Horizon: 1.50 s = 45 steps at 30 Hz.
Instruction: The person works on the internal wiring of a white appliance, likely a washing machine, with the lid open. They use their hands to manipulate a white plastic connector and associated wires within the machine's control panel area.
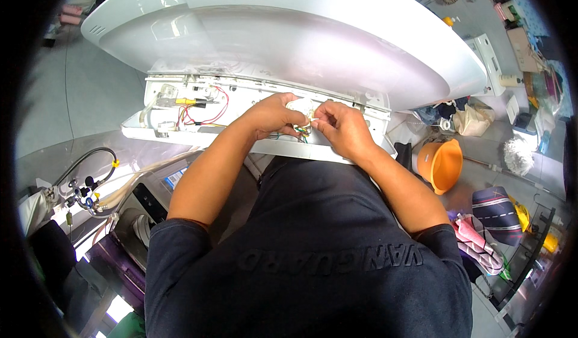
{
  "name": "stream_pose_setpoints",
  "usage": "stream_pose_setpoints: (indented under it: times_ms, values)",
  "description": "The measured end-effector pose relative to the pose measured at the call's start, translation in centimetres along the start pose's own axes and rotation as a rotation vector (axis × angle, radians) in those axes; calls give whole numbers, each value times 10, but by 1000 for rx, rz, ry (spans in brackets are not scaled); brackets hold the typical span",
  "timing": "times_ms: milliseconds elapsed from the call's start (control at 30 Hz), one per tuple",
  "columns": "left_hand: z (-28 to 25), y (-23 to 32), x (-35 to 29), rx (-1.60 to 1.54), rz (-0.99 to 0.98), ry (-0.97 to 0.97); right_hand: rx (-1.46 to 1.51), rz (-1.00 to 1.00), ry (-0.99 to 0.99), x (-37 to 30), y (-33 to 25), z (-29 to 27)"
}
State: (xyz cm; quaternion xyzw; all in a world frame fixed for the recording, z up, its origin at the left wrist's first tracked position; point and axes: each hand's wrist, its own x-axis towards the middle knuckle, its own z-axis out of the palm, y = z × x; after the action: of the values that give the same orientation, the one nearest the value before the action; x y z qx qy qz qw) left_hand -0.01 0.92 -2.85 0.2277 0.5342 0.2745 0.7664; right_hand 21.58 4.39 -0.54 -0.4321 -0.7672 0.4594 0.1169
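A long, shallow white housing (241, 147) of an appliance lies open in front of my body, with wires and parts inside. My left hand (272, 118) is closed, its thumb and fingers curled round a bundle of thin wires (303, 137), green ones among them. Just right of it, my right hand (344, 128) pinches something small and white, which looks like a wire end (313, 119). Between and behind the fingertips sits a rounded whitish part (303, 105), partly hidden by the hands. A screwdriver with a yellow and black handle (191, 101) rests in the housing's left part, near red wires (224, 110).
Beyond the housing rises a large curved white cover (265, 43). An orange bucket (447, 166) stands to the right, with cloth bags (472, 121) behind it. At the left are a hose with gauges (90, 193) and a dark-fronted machine (149, 199).
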Motion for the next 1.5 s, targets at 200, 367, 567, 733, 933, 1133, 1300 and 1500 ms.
stream_pose_setpoints:
  times_ms: [200, 367, 567, 733, 933, 1133, 1300, 1500]
  values:
    - [1, 0, -1, 63, 21, 11, -48, -39, -4, 1, 1, -1]
    - [5, 4, -2, 116, 16, 7, -55, -42, -55, 2, -2, -7]
    - [7, 5, -4, 59, 7, 42, -53, -48, -78, 8, 3, -8]
    - [2, -1, 2, -29, 17, 28, -18, -12, -35, 6, 3, -4]
    - [-2, -4, 7, -67, 0, -4, -22, -21, -33, 5, 4, -4]
    - [2, 4, 0, -41, -11, -1, 4, -19, -49, 5, 5, -4]
    - [2, 2, 1, -40, -2, 0, 108, 72, -84, 4, 6, -5]
    - [2, -1, 2, -51, 10, 3, 139, 49, -75, 4, 13, -2]
